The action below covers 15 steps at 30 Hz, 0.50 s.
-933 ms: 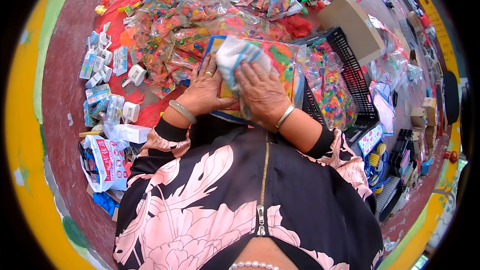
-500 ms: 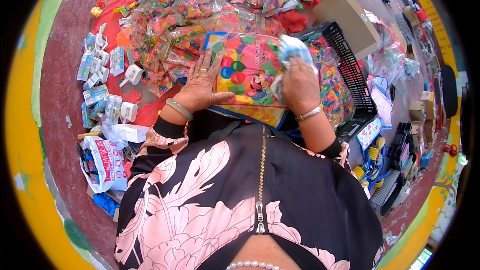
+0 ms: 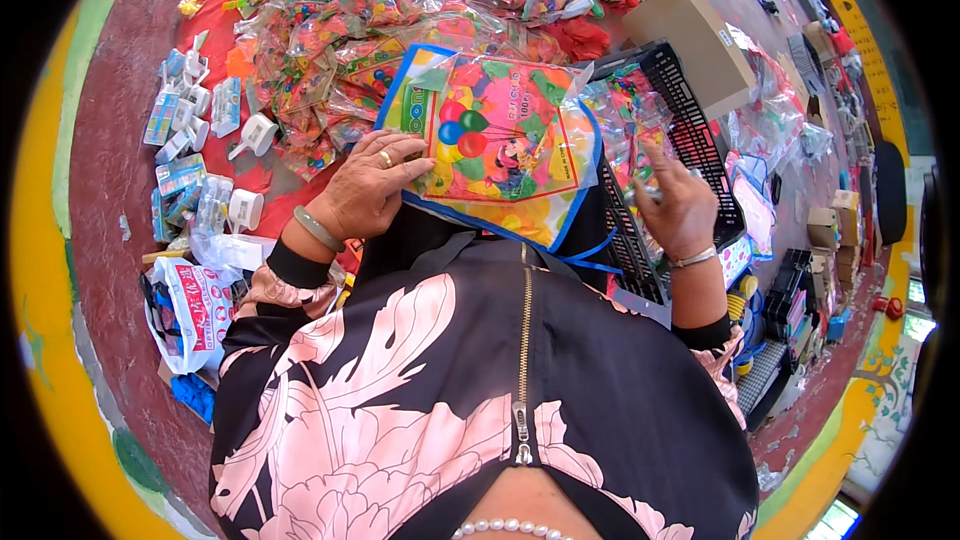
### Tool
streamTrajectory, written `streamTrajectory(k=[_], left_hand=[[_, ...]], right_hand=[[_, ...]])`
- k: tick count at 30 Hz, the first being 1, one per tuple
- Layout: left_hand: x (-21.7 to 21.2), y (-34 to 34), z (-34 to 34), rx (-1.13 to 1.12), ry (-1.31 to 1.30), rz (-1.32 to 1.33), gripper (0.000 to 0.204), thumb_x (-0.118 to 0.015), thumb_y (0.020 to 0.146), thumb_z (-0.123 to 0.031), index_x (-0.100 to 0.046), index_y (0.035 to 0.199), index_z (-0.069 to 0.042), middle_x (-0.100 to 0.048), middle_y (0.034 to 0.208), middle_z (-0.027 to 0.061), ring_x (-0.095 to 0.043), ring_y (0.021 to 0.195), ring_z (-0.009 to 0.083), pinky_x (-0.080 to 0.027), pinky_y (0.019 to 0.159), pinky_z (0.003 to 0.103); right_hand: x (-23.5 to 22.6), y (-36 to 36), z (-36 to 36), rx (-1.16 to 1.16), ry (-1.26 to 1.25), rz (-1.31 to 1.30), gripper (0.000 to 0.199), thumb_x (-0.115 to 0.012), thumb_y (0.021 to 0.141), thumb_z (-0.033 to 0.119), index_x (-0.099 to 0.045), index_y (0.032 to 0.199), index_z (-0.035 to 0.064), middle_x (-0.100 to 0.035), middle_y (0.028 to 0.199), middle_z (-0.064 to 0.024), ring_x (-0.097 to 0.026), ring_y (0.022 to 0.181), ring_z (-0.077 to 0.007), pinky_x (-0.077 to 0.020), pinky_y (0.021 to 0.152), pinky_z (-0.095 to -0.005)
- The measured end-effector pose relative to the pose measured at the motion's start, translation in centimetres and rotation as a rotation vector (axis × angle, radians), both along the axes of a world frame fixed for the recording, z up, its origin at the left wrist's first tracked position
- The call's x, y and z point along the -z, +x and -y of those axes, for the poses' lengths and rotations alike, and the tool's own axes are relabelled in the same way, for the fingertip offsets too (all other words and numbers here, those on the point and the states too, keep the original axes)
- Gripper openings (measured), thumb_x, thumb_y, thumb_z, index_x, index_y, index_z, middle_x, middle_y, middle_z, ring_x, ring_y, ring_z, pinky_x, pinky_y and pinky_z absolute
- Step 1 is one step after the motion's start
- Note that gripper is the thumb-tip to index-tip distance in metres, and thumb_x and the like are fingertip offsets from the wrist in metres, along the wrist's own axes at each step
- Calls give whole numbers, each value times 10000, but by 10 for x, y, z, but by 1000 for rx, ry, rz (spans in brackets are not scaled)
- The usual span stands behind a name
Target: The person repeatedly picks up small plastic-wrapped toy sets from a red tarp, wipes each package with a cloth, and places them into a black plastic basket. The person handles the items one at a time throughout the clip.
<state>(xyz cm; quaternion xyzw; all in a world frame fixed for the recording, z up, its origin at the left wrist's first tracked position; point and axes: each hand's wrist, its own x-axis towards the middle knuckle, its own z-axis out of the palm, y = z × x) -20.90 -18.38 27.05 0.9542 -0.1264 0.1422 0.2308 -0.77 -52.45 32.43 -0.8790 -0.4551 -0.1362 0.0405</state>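
Note:
A clear packet of colourful balloons (image 3: 500, 125) with a printed balloon picture lies on a blue-edged printed apron (image 3: 405, 105) across my lap. My left hand (image 3: 375, 180), with a ring and a bangle, is closed at the packet's left edge, fingertips on the plastic; what its thumb does is hidden. My right hand (image 3: 678, 208) is off the packet, over the near part of a black plastic crate (image 3: 690, 90). Its fingers are apart and bent, and nothing shows in them. More balloon packets (image 3: 625, 105) lie in the crate.
A large heap of balloon packets (image 3: 300, 70) lies beyond on red cloth. White plastic gadgets (image 3: 185, 100) and a white carrier bag (image 3: 195, 305) are on the left. A cardboard box (image 3: 690, 45) stands behind the crate; small boxes (image 3: 845, 220) are at the right.
My right hand has moved off the packet to the right, and the white-and-blue cloth it held is out of sight. My left hand has drawn back from lying flat to the packet's edge.

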Motion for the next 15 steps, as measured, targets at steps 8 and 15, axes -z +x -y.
streamTrajectory(k=[8, 15], left_hand=[[-7, 6, -2, 62, 3, -49, 396, -550, 698, 61, -591, 1077, -49, -563, 1049, 115, -518, 1030, 326, -393, 897, 408], [-10, 8, -3, 83, -4, -92, 398, -534, 677, 73, -567, 1053, -54, -559, 1037, 118, -529, 1020, 310, -389, 894, 396]], right_hand=[[-33, 31, -81, -535, -327, 380, 573, -552, 787, 122, -461, 1321, 305, -538, 957, -19, -527, 603, -125, -435, 581, -273], [-12, 58, -114, -863, -340, 294, 418, -550, 783, 146, -548, 1193, 229, -503, 1229, -62, -617, 747, -161, -471, 664, -307]])
